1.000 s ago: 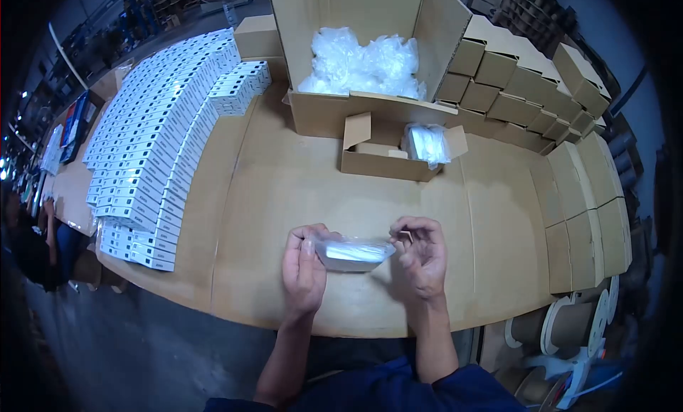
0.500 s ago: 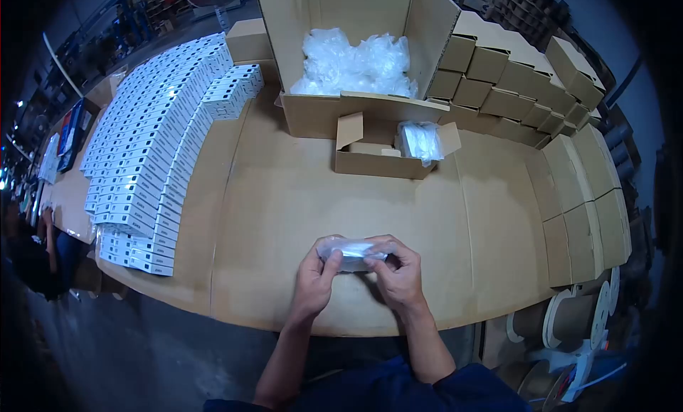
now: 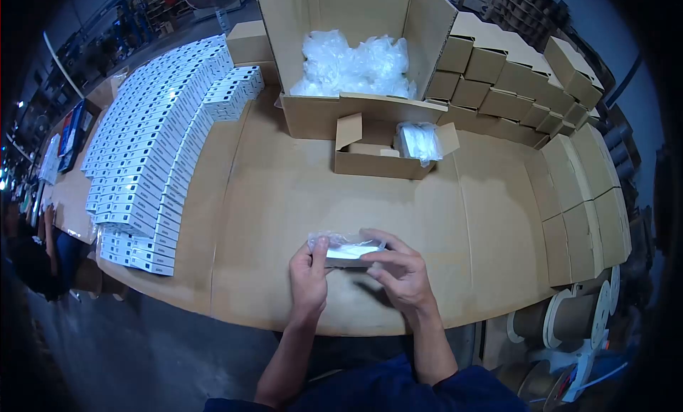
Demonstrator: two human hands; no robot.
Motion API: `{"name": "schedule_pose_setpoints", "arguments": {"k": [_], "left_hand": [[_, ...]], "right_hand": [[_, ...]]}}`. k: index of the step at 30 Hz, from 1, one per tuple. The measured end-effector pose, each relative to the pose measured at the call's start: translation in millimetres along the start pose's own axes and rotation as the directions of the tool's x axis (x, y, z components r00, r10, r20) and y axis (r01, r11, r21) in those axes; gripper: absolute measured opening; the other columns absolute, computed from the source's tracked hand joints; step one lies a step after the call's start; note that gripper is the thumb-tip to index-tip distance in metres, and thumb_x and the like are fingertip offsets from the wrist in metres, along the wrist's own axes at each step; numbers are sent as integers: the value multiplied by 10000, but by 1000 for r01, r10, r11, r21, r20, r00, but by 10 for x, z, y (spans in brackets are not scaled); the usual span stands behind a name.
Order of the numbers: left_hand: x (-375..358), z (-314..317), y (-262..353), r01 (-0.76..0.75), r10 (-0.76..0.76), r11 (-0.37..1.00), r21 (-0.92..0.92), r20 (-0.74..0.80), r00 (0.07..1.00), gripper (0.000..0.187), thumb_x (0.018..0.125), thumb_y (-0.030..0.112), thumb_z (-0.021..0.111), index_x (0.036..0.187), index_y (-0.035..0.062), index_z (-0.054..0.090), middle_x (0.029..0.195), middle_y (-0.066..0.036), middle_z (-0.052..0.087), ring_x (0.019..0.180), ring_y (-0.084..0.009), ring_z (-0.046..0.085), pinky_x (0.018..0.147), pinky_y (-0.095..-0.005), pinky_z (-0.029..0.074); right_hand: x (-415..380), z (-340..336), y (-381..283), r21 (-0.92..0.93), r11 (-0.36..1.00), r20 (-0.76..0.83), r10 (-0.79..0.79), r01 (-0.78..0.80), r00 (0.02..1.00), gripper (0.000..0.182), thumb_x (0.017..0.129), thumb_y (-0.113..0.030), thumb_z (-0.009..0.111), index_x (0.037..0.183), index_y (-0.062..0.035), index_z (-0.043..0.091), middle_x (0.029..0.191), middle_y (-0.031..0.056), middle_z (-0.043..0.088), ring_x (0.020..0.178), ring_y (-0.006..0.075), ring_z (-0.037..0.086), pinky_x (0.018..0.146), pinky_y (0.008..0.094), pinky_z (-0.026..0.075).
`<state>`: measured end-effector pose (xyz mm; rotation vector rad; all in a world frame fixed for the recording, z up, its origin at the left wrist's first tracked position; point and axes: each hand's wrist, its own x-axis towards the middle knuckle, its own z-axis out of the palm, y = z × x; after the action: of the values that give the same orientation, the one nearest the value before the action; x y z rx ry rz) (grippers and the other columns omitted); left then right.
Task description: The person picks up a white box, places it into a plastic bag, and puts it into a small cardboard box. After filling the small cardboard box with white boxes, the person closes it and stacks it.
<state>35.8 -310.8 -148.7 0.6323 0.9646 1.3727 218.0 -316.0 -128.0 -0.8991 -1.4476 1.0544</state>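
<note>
A small clear plastic bag with a white item inside (image 3: 346, 248) is held just above the cardboard-covered table (image 3: 270, 191) near its front edge. My left hand (image 3: 309, 278) grips the bag's left end between thumb and fingers. My right hand (image 3: 400, 271) lies over its right end, with the fingers stretched along the bag's front side. A small open cardboard box (image 3: 380, 152) stands further back with a plastic-wrapped item (image 3: 420, 140) in its right half.
A big open carton of clear plastic bags (image 3: 356, 60) stands at the back. Rows of white boxes (image 3: 153, 142) fill the left side. Closed brown boxes (image 3: 562, 149) line the right and back right. Cardboard reels (image 3: 569, 327) lie below the table's right corner. A person (image 3: 32, 248) sits at far left.
My hands were apart at the bag's two ends, then came together over it. Now my right fingers stretch flat along the bag, and the bag sits slightly higher and flatter.
</note>
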Motion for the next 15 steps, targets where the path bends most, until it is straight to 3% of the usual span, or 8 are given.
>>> {"name": "schedule_pose_setpoints", "arguments": {"k": [2,3,6,9,12,13,15], "left_hand": [[0,7,-29,-27,26,998,49,5,1000,308,1109,245,522,1054,-30,649,1009,-111,714,932,-141,688,842,-310,579],[-1,0,-52,-39,38,996,74,9,999,297,1111,238,515,1031,-22,635,1017,-113,710,937,-141,686,839,-311,582],[62,-157,-188,-6,20,985,-171,82,996,209,1116,206,470,1042,22,535,1064,-136,694,996,-229,718,858,-400,638],[20,-105,-118,51,-36,987,-151,101,994,190,1123,220,435,1036,56,473,1209,-180,639,1048,-263,700,881,-435,633],[-6,-62,-15,32,-15,986,-161,106,994,150,1117,160,438,1096,14,466,1369,-229,540,1133,-254,663,896,-409,619],[-29,-44,59,38,-17,985,-169,126,992,155,1108,144,456,1174,4,452,1404,-227,509,1166,-255,648,921,-405,607],[-69,-3,209,55,-23,981,-186,168,986,280,1090,111,492,1330,-17,425,1476,-221,447,1230,-257,617,971,-397,583]], "right_hand": [[5,-13,-90,-153,980,97,146,-130,985,321,810,-6,808,1129,-31,777,1260,176,709,1106,282,688,1050,396,492],[31,29,-135,-218,972,56,96,-81,994,332,794,-13,825,1122,-34,778,1111,146,765,1039,270,715,976,374,525],[19,20,-56,-217,973,51,87,-74,995,322,803,-16,826,1121,-34,775,1080,137,774,1047,267,715,918,366,541],[26,25,-116,-168,968,19,193,-187,981,317,807,-22,828,1119,-24,767,1112,145,770,1057,270,716,926,361,550],[27,-4,-76,-98,957,-18,274,-275,961,309,814,-41,827,1116,-19,763,1115,145,770,1088,267,713,960,359,549],[10,-18,-11,-17,962,-21,274,-274,962,304,818,-57,827,1110,-8,760,1157,130,765,1193,295,680,1040,397,517],[28,-70,45,-100,976,35,199,-194,979,309,818,-67,829,1111,2,756,1185,118,760,1254,321,645,1084,433,483]]}}
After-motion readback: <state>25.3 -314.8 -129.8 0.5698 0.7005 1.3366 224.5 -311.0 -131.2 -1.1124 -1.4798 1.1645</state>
